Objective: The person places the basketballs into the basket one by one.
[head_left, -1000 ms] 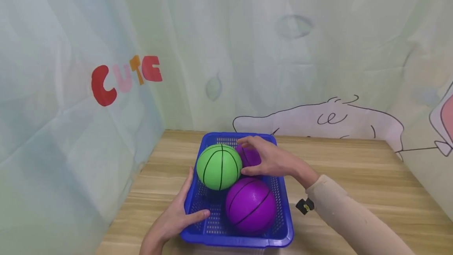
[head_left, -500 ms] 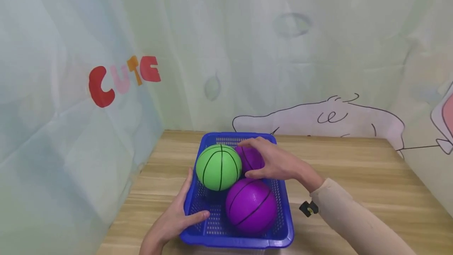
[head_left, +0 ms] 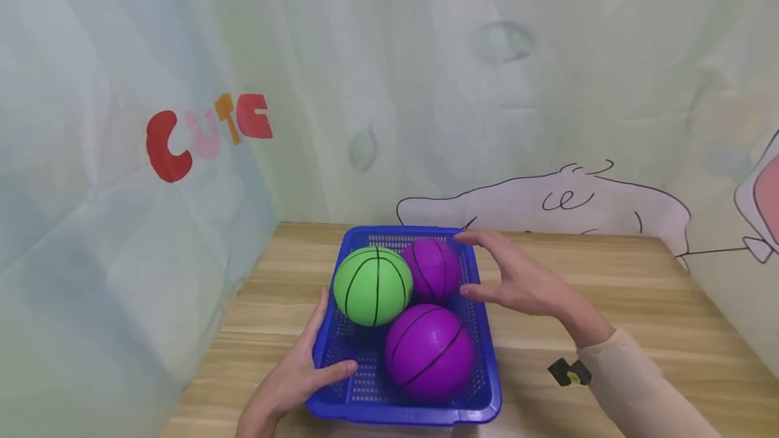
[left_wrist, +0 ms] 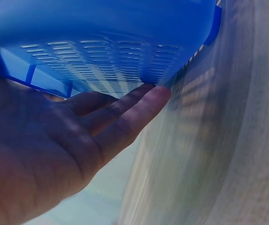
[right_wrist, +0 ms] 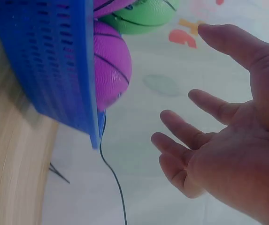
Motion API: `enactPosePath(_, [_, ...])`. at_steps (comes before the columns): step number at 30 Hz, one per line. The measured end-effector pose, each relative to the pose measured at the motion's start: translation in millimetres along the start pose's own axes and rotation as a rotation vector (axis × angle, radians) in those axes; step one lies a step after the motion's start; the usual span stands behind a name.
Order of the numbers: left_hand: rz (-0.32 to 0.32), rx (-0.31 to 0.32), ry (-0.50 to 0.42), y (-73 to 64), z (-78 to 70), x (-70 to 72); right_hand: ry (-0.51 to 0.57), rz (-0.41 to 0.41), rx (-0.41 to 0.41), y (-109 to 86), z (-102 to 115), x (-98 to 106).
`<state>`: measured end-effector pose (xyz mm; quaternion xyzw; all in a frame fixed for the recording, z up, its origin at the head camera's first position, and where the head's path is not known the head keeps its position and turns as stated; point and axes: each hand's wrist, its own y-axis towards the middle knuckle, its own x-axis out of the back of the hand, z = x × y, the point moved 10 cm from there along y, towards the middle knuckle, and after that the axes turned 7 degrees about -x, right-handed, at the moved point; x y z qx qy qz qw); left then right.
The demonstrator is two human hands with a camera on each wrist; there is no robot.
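A blue plastic basket (head_left: 402, 414) with perforated walls stands on the table in the head view. Inside lie a green ball (head_left: 373, 286) at back left, a smaller purple ball (head_left: 435, 268) beside it, and a larger purple ball (head_left: 429, 351) in front; all have black basketball lines. My left hand (head_left: 293, 372) holds the basket's left side, thumb over the rim, fingers (left_wrist: 139, 110) along the outer wall in the left wrist view. Over the basket's right rim hovers my right hand (head_left: 525, 279), holding nothing, fingers spread apart; the right wrist view shows its bare palm (right_wrist: 247, 159).
The wood-grain table (head_left: 608, 303) extends right of the basket. A printed cloth backdrop (head_left: 426, 86) rises close behind the basket and along both sides. A small black device (head_left: 570, 372) sits at the right sleeve.
My right hand has drawn back rightward from the smaller purple ball, leaving it in the basket in full view. My left hand has stayed on the basket's left side.
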<state>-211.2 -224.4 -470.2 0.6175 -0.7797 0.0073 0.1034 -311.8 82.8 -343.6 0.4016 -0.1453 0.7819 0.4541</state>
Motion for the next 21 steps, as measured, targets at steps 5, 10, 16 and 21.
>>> enactPosePath(5, [-0.003, 0.026, -0.006, -3.7, 3.2, 1.2, 0.009, -0.052, -0.039, -12.4, -12.2, 8.0])
enactPosePath(10, [0.002, 0.028, -0.05, -5.1, 6.0, -4.1, -0.057, -0.12, -0.107, -23.7, -24.0, 20.6])
enactPosePath(16, [0.039, 0.0, -0.078, -3.0, 2.7, -9.1, -0.178, -0.224, -0.211, -48.2, -47.1, 36.2])
enactPosePath(21, [0.077, -0.039, -0.032, -4.5, -6.9, -7.8, -0.224, -0.311, -0.242, -76.5, -61.2, 45.3])
